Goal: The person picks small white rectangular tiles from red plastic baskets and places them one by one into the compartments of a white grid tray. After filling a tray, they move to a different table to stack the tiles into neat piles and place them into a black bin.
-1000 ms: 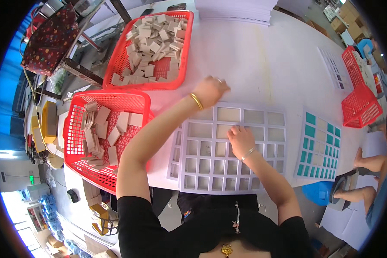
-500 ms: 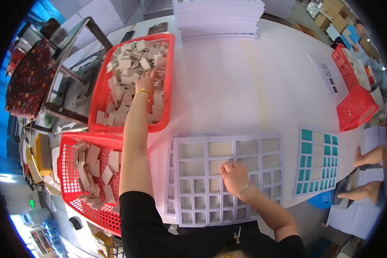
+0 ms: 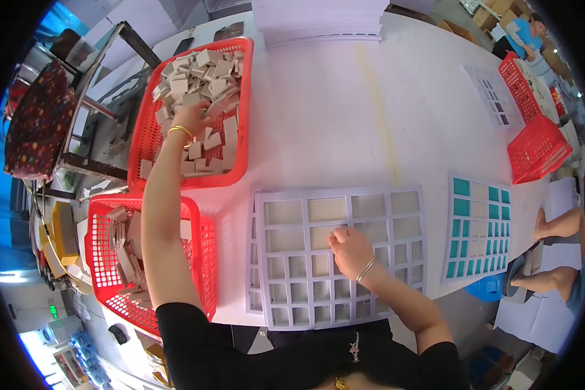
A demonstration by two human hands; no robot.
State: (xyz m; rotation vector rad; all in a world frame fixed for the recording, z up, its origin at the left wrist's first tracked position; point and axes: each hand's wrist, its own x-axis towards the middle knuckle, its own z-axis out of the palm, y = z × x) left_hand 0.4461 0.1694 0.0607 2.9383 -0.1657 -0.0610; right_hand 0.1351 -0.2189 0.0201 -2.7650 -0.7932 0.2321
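White table (image 3: 312,123) bore a gridded frame (image 3: 307,253) and a farther red basket (image 3: 244,110).
Right hand (image 3: 352,252), loosely curled, was over the frame's middle; left hand (image 3: 192,119), half-curled, was among the basket's beige tiles (image 3: 205,75); whether either held anything was unclear.

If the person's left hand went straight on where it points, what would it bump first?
Probably the pale tiles heaped in the far red basket. The left hand points toward them, but I can't tell whether it already touches some.
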